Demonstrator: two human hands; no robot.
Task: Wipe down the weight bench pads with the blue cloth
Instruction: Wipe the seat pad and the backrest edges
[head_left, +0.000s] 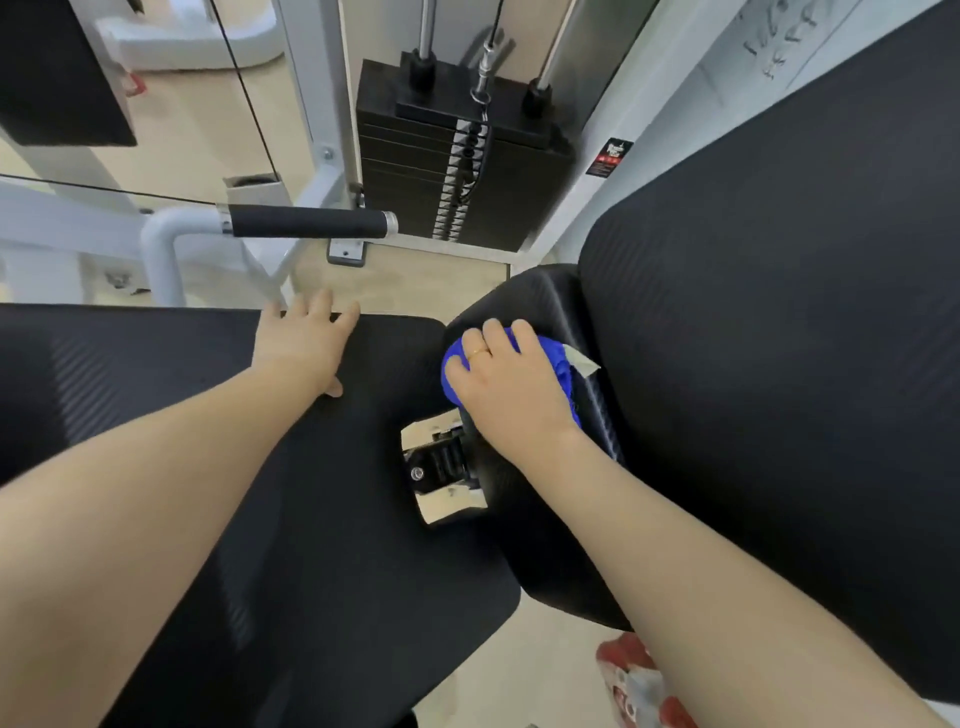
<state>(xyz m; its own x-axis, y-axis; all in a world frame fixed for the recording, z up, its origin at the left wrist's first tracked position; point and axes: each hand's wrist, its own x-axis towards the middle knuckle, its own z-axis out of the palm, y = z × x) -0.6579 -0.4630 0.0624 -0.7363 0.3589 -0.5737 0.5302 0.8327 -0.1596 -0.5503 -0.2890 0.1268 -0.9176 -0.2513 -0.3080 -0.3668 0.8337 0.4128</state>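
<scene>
Blue cloth (556, 364), bunched under the right hand (511, 382), lying on the rounded lower edge of the back pad (779, 312), just above the gap where the chrome hinge bracket (447, 475) shows. Right hand fingers curled over the wad and pressing it down, a ring on one finger, a white tag (582, 361) of the cloth poking out on the far side. Probably gripped this way to keep the cloth bundled while rubbing the curved lip, a spot where a flat cloth would slip off.

Left hand (306, 343) spread flat on the seat pad (260, 467), fingers straight and reaching the far edge, thumb out to the side, holding nothing. Likely placed there to brace the body while leaning over, and perhaps to steady the pad against the rubbing.

Seat pad and back pad well apart in angle, meeting only at the hinge. No telling from the surfaces which parts are already wiped; both look equally dark and matte. Judged as mid-task, with the large back pad and the broad seat still to be covered or checked.

Further out: a black foam-covered handle (309, 222) on a white frame, just beyond the seat edge; a weight stack (457, 171) with its cable and guide rods behind; pale floor (405, 283) below; a red and white object (634, 680) at the lower right, too cropped to identify.
</scene>
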